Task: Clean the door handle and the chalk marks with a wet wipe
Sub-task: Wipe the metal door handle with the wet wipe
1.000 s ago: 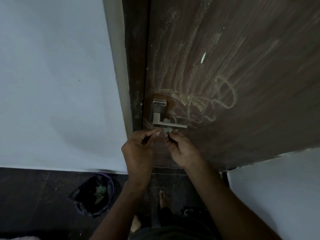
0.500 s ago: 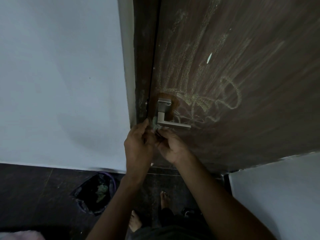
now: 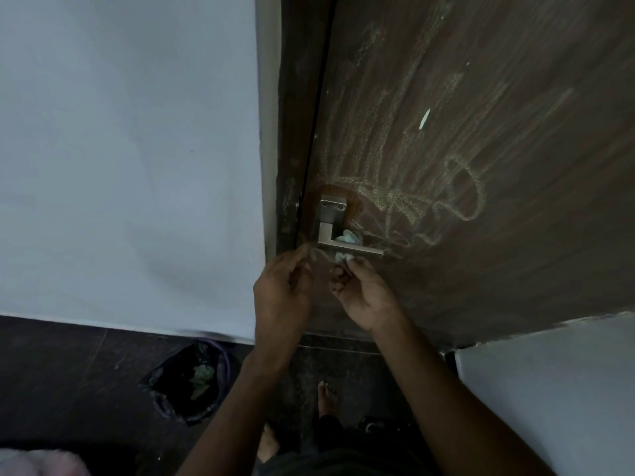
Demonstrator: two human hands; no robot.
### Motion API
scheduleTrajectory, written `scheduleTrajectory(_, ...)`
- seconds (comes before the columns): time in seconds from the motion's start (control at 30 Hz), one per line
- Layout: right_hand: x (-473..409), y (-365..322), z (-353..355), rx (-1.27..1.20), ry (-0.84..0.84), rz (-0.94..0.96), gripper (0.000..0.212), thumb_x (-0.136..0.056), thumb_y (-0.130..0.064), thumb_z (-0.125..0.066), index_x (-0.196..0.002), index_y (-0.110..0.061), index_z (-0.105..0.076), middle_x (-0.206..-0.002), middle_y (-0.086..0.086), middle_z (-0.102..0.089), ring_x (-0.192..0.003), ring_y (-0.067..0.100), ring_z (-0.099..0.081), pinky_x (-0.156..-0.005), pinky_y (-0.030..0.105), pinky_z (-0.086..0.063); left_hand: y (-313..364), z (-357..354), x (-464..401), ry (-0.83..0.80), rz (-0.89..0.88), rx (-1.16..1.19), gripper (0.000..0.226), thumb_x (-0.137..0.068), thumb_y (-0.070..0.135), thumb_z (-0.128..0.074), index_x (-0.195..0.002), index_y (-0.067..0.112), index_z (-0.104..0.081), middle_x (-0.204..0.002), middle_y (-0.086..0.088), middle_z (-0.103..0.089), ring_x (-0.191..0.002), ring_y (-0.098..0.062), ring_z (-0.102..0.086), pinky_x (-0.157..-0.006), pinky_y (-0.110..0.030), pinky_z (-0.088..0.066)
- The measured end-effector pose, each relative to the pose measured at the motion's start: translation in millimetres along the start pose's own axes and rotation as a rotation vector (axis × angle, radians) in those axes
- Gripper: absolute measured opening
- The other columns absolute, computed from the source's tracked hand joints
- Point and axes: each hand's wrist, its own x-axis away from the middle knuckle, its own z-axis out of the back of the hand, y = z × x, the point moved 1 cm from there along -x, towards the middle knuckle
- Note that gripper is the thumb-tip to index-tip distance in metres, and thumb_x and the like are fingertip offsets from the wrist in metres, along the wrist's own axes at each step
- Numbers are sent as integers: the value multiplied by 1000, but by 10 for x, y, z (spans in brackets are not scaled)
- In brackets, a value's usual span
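The left hand (image 3: 281,290), fingers loosely curled and apparently empty, has drawn apart from the right hand (image 3: 364,293), which pinches the pale crumpled wet wipe (image 3: 344,257) now looped over the brushed-metal lever door handle (image 3: 343,240), while yellowish chalk marks (image 3: 429,201) remain unwiped, spelling nothing legible.

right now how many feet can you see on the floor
2, both bare: one foot below the door handle, the other foot lower left between the forearms, partly hidden.
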Motion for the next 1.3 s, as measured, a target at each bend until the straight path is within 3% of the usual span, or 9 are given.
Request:
scheduleTrajectory(0.17, -29, 52, -151, 81, -31, -25, 18, -97, -2, -54, -90, -14, -64, -75, 3, -67, -64, 11, -63, -54, 26, -51, 62, -93, -22, -13, -36, -26, 35, -98, 9, -61, -131, 17, -68, -127, 3, -68, -109, 1, -59, -91, 1, -41)
scheduleTrajectory(0.4, 35, -262, 248, 34, -67, 86, 26, -93, -4, -54, -111, -17, -67, -86, 2, -70, -69, 9, -61, -60, 26, -50, 83, -132, -28, 27, -44, -34, 34, -97, 7, -61, -128, 18, -69, -116, 15, -63, -105, 12, -51, -88, 8, -34)
scheduleTrajectory(0.57, -27, -226, 159, 116, -68, 50, 21, -94, 0, -53, -102, -13, -67, -79, 2, -69, -65, 9, -62, -59, 25, -51, 87, -185, -33, 19, -37, -53, 33, -97, 6, -61, -127, 15, -69, -121, 8, -66, -106, 11, -51, -89, 8, -34)
scheduleTrajectory(0.67, 10, -242, 149, 124, -65, 62, 26, -95, 1, -51, -98, -15, -71, -77, 0, -69, -65, 8, -61, -60, 24, -50, 116, -206, -36, 22, -52, -56, 32, -97, 8, -61, -126, 17, -70, -116, 16, -62, -105, 11, -51, -88, 7, -36)
scheduleTrajectory(0.8, 167, -474, 328, 114, -81, 121, 28, -90, -3, -54, -113, -13, -68, -87, 2, -69, -74, 9, -61, -67, 24, -49, 115, -176, -44, 17, -15, -5, 33, -98, 10, -60, -128, 21, -69, -118, 17, -63, -106, 11, -54, -88, 6, -37)
scheduleTrajectory(0.97, 257, -614, 258, 269, 36, 267, 32, -95, 8, -50, -87, -7, -78, -88, 8, -76, -72, 13, -70, -64, 22, -57, 101, -170, -59, 39, 25, -5, 34, -97, 8, -61, -130, 17, -69, -122, 8, -68, -106, 3, -59, -90, 6, -36)
scheduleTrajectory(1.13, 408, -638, 247, 533, 189, 439, 16, -92, 5, -63, -105, 11, -69, -87, 19, -76, -72, 23, -71, -67, 29, -61, 128, -188, -82, 30, 16, -45, 34, -98, 6, -59, -131, 14, -68, -124, 1, -68, -108, -4, -59, -90, 8, -33)
scheduleTrajectory(1.23, 457, -565, 177, 598, 275, 486, 12, -88, 3, -69, -99, 6, -74, -80, 19, -76, -67, 24, -72, -70, 37, -61, 119, -188, -103, 32, 20, -47, 34, -98, 6, -59, -130, 15, -68, -125, 0, -68, -108, -7, -60, -90, 8, -32)
scheduleTrajectory(1.3, 489, -551, 96, 612, 325, 540, 11, -87, 4, -70, -94, -3, -77, -75, 15, -77, -61, 21, -72, -63, 33, -60, 119, -188, -106, 32, 16, -52, 33, -98, 7, -60, -129, 15, -69, -124, 0, -69, -107, -7, -60, -91, 8, -32)
